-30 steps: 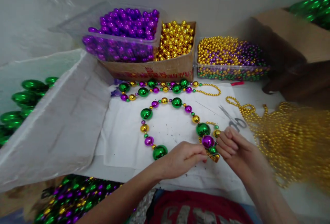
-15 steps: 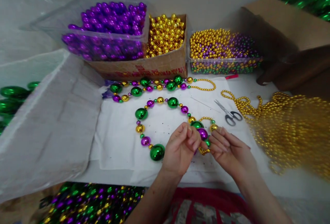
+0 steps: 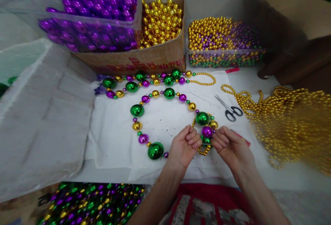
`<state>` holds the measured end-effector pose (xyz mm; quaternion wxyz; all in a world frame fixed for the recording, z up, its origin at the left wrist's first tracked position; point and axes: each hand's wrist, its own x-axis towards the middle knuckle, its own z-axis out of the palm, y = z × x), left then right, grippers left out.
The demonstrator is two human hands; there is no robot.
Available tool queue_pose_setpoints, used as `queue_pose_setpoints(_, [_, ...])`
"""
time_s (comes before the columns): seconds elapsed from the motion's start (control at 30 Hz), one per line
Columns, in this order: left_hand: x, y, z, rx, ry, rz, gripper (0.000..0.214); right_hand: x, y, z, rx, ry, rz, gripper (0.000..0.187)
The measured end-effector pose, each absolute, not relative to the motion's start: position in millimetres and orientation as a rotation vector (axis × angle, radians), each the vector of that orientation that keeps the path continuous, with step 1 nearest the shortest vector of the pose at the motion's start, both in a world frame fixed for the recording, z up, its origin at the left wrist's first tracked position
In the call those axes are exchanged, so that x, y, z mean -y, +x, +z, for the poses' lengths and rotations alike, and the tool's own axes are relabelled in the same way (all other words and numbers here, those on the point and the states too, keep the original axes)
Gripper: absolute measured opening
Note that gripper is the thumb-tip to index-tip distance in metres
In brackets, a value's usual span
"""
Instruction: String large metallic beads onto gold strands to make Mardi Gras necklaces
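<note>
My left hand [image 3: 184, 145] and my right hand [image 3: 230, 145] are both closed, each pinching an end of a thin string [image 3: 206, 144] stretched between them. Right behind the string, green, purple and gold beads bunch together, among them a purple bead [image 3: 207, 131] and a large green bead [image 3: 202, 118]. They belong to a bead necklace [image 3: 169, 93] that curves in a loop on the white cloth. Short loops of small gold beads [image 3: 204, 150] hang at the knot area. Part of the necklace is hidden by my left hand. A flat red piece [image 3: 244, 138] shows behind my right hand.
Scissors [image 3: 229, 109] and a long needle [image 3: 205, 100] lie on the cloth [image 3: 113, 142]. Behind are another necklace [image 3: 131, 86], a tub of purple beads [image 3: 103, 31], a cardboard box [image 3: 124, 61] with gold beads and a mixed-bead tub [image 3: 222, 52]. Gold strands [image 3: 292, 125] pile at right.
My hands have moved apart and now hold the string taut between them. The bunched beads show more plainly. The whole view has shifted slightly, so the boxes sit higher in the picture.
</note>
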<state>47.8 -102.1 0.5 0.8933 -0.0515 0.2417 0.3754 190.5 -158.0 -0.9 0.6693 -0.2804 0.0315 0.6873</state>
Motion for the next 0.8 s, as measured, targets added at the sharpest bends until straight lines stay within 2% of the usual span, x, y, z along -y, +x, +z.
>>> queue_pose_setpoints(0.37, [104.7,53.2,4.0,-0.480,-0.051,0.724,0.024,164.3,197.0,15.3,0.028,-0.747,1.535,0.029])
queue_pose_setpoints(0.63, [111.5,56.9,-4.4,-0.489,-0.001,0.690,0.022,175.6,202.4,1.8,0.065,-0.789,1.535,0.026])
queue_pose_setpoints(0.73, [104.1,54.5,17.8,-0.444,0.118,0.673,0.023,168.5,204.7,22.5,0.120,-0.770,1.578,0.023])
queue_pose_setpoints(0.8, [87.6,53.4,55.1,-0.376,0.287,0.668,0.023,149.7,208.4,62.5,0.240,-0.754,1.598,0.024])
